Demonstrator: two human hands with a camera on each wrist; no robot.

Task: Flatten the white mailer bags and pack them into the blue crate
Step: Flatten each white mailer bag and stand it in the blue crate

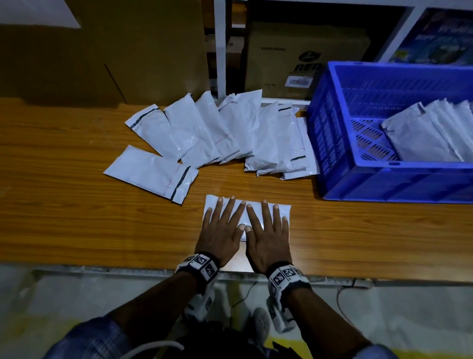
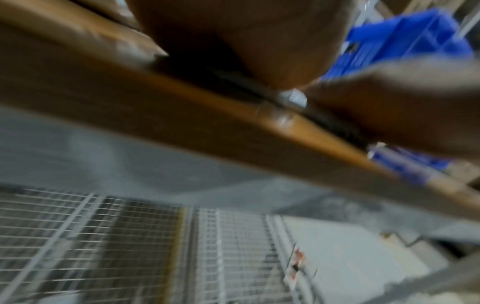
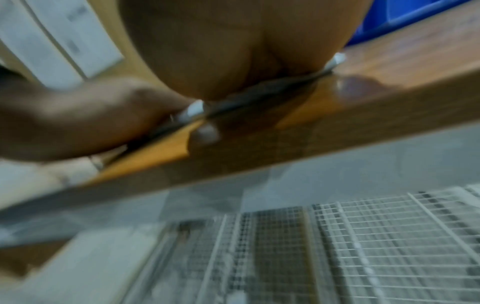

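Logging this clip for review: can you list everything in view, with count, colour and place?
Flat white plastic mailer bag: one, white, near table edge, under both hands.
Loose white mailer bags: about eight or nine, white, overlapping row at table back, one apart in front.
Blue plastic crate: one, blue, table right.
Packed white mailer bags: several, white, leaning inside crate.
Wooden table: one, brown.
Cardboard boxes: at least two, brown, behind table.
White shelf frame: one, white, behind.
Left hand: flat, fingers spread, pressing bag.
Right hand: same, beside it.
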